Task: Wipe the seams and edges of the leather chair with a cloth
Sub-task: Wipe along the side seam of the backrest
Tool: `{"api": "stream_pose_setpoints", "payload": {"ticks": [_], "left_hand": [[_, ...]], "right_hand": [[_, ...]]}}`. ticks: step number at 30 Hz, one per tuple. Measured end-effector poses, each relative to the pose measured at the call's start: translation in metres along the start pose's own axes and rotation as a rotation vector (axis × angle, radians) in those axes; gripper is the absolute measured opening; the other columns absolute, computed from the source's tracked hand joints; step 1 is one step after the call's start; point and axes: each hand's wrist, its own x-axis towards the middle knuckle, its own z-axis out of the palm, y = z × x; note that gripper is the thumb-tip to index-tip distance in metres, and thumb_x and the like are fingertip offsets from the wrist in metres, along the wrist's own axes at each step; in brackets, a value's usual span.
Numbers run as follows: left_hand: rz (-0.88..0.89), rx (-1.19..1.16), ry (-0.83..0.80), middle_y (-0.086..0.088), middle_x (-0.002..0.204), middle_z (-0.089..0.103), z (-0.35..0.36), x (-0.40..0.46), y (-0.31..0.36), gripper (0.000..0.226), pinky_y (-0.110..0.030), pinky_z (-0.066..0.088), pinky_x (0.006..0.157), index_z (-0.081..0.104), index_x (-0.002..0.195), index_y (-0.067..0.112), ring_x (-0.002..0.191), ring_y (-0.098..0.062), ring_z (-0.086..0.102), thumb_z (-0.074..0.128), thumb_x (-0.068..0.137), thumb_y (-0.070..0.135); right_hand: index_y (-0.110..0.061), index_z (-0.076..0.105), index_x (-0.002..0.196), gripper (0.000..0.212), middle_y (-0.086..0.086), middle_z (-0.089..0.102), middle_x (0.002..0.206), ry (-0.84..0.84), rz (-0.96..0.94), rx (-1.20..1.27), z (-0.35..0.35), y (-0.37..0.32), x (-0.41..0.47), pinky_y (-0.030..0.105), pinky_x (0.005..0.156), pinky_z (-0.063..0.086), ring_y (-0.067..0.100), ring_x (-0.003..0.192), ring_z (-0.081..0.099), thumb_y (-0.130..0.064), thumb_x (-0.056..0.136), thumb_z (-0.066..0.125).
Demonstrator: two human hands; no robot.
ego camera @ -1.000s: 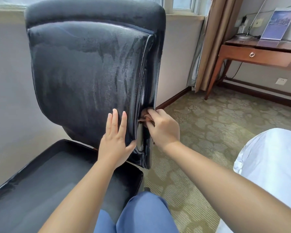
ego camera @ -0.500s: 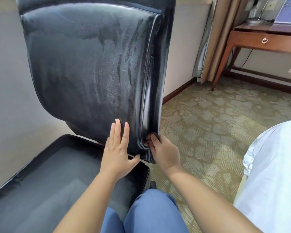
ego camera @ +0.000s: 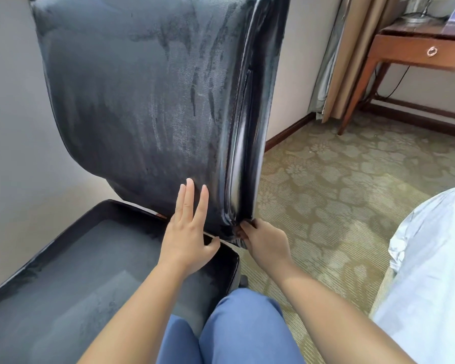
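two hands are on the black leather chair (ego camera: 147, 101) that fills the left of the frame. the left hand (ego camera: 188, 240) lies flat on the back. the right hand (ego camera: 264, 243) pinches a brown cloth (ego camera: 239, 233), mostly hidden, at the bottom of the side seam.

Left hand (ego camera: 188, 237) lies flat with straight fingers, thumb spread; right hand (ego camera: 264, 241) is curled, both arms extended
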Motion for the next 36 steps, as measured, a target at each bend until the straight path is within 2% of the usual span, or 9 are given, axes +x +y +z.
{"api": "stream_pose_setpoints", "payload": {"ticks": [4,6,10,16,23,25,28,32,36], "left_hand": [[-0.03,0.012,-0.031,0.002,0.151,-0.04,-0.006,-0.002,0.007,0.117,-0.027,0.029,0.11,-0.034,0.14,0.031,0.144,-0.015,-0.029,0.067,0.079,0.034],[-0.046,0.024,-0.058,0.003,0.148,-0.043,-0.011,-0.003,0.011,0.116,-0.028,0.033,0.109,-0.034,0.138,0.028,0.143,-0.016,-0.03,0.066,0.08,0.034],[-0.049,0.063,-0.12,0.003,0.144,-0.047,-0.025,-0.004,0.015,0.117,-0.034,0.03,0.113,-0.039,0.134,0.028,0.147,-0.02,-0.023,0.064,0.081,0.029],[0.002,0.057,-0.097,0.004,0.16,-0.023,-0.052,-0.007,0.022,0.108,-0.03,0.036,0.106,-0.016,0.152,0.027,0.146,-0.02,0.019,0.063,0.08,0.012],[0.007,0.053,-0.075,0.008,0.16,-0.021,-0.057,-0.007,0.025,0.103,-0.027,0.042,0.101,-0.009,0.154,0.017,0.144,-0.017,0.022,0.061,0.08,0.002],[0.004,0.05,-0.069,0.009,0.158,-0.024,-0.054,-0.008,0.025,0.101,-0.026,0.041,0.102,-0.01,0.154,0.016,0.145,-0.016,0.018,0.06,0.081,0.002],[0.023,0.07,-0.038,0.009,0.154,-0.026,-0.048,-0.007,0.02,0.099,-0.027,0.04,0.102,-0.005,0.154,0.013,0.144,-0.018,0.022,0.059,0.079,-0.001],[0.034,0.095,-0.006,-0.006,0.162,0.003,-0.036,-0.007,0.006,0.1,-0.036,0.047,0.099,0.015,0.153,0.003,0.133,-0.028,0.04,0.064,0.066,-0.008],[0.025,0.107,0.007,-0.015,0.16,0.017,-0.021,-0.007,-0.003,0.106,-0.04,0.05,0.096,0.02,0.15,0.0,0.134,-0.03,0.036,0.069,0.056,-0.008]], "right_hand": [[-0.019,0.067,0.094,0.025,0.0,0.063,0.076,0.117,-0.036,0.051,-0.015,0.003,0.008,0.023,0.039,0.032,0.025,0.057,0.06,-0.019,0.071,0.077],[-0.017,0.068,0.098,0.02,0.001,0.063,0.078,0.197,-0.054,0.1,-0.029,0.004,0.015,0.025,0.038,0.04,0.025,0.059,0.061,-0.022,0.079,0.065],[-0.016,0.067,0.103,0.035,0.0,0.063,0.08,0.3,-0.077,0.174,-0.061,-0.002,0.026,0.028,0.04,0.046,0.022,0.062,0.062,-0.03,0.081,0.043],[-0.014,0.065,0.105,0.035,0.0,0.064,0.088,0.405,-0.136,0.284,-0.095,-0.017,0.028,0.024,0.046,0.048,0.019,0.065,0.062,-0.031,0.081,0.046],[-0.019,0.065,0.103,0.034,-0.001,0.06,0.085,0.33,-0.143,0.324,-0.093,-0.031,0.018,0.018,0.043,0.038,0.018,0.055,0.057,-0.042,0.08,0.057],[-0.018,0.068,0.1,0.042,0.0,0.059,0.082,0.329,-0.141,0.311,-0.088,-0.03,0.017,0.019,0.041,0.039,0.017,0.053,0.054,-0.053,0.081,0.053],[-0.017,0.069,0.091,0.038,0.001,0.058,0.075,0.335,-0.117,0.268,-0.078,-0.029,0.016,0.018,0.038,0.033,0.018,0.048,0.052,-0.049,0.085,0.05],[-0.015,0.062,0.078,0.026,0.001,0.056,0.07,0.33,0.028,0.288,-0.062,-0.038,0.015,0.019,0.037,0.028,0.019,0.045,0.048,-0.04,0.084,0.056],[-0.014,0.056,0.076,0.021,0.002,0.053,0.07,0.257,0.106,0.315,-0.049,-0.044,0.014,0.016,0.038,0.019,0.02,0.047,0.046,-0.034,0.083,0.061]]}}
